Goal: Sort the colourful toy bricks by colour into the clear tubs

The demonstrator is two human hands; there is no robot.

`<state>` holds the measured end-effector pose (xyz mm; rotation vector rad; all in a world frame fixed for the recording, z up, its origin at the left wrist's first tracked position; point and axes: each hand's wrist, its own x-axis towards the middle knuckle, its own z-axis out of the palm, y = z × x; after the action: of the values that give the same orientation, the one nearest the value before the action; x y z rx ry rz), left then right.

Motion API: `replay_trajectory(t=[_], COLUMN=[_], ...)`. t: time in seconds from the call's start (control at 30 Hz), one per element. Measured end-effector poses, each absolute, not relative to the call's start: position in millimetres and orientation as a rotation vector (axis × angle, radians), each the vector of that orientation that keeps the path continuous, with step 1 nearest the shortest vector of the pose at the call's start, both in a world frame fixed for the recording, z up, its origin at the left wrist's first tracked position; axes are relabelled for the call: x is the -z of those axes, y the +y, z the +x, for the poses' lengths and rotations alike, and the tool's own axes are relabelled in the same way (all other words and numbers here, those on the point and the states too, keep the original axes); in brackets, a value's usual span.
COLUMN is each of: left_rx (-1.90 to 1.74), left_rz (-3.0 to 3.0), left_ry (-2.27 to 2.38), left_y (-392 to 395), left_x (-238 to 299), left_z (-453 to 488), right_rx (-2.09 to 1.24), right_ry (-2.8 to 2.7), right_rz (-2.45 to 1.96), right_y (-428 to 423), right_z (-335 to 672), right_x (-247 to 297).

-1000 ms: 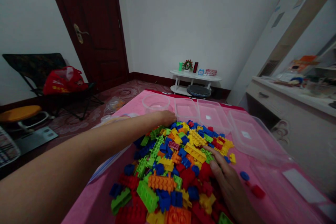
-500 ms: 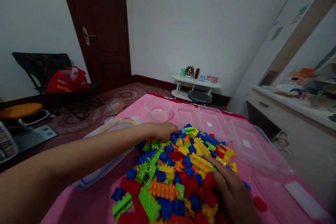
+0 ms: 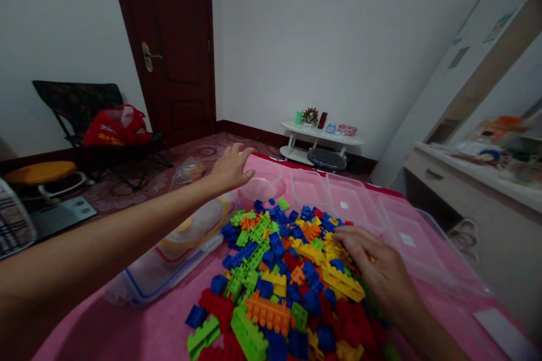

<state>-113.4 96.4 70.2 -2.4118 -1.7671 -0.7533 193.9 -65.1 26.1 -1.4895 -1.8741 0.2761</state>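
A heap of coloured plastic building bricks (image 3: 288,276) lies on a pink tablecloth (image 3: 139,333). My left hand (image 3: 231,166) is raised above the table's far left, fingers spread and empty, beside a round clear bowl (image 3: 263,186). Further right, my right hand (image 3: 375,271) rests on the heap's right side, its fingers curled down among yellow and blue bricks; whether it grips one is hidden.
Several clear rectangular tubs (image 3: 339,200) line the far and right side of the table. Stacked lids (image 3: 178,248) lie at the left edge. Beyond are a dark door (image 3: 169,45), a folding chair with a red bag (image 3: 114,127), a low white table (image 3: 322,135) and a counter (image 3: 478,180).
My left hand has lifted off the far side of the brick heap and moved up and left toward the round bowl, opening. My right hand has slid further up the heap.
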Motion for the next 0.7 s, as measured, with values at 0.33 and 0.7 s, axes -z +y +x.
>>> replay_trajectory(t=[0.33,0.7], left_rx=[0.815,0.387], left_rz=[-2.66,-2.711], left_ry=[-2.626,-2.524], left_y=[135.8,149.0], left_x=[-29.4,-46.7], left_z=[-77.3,-74.7], right_rx=[-0.397,-0.314], right_ry=[-2.049,-1.969], right_rz=[-1.375,-1.425], right_y=[-48.6,-64.9], right_z=[170.1,199.9], right_x=[-26.4,-29.5])
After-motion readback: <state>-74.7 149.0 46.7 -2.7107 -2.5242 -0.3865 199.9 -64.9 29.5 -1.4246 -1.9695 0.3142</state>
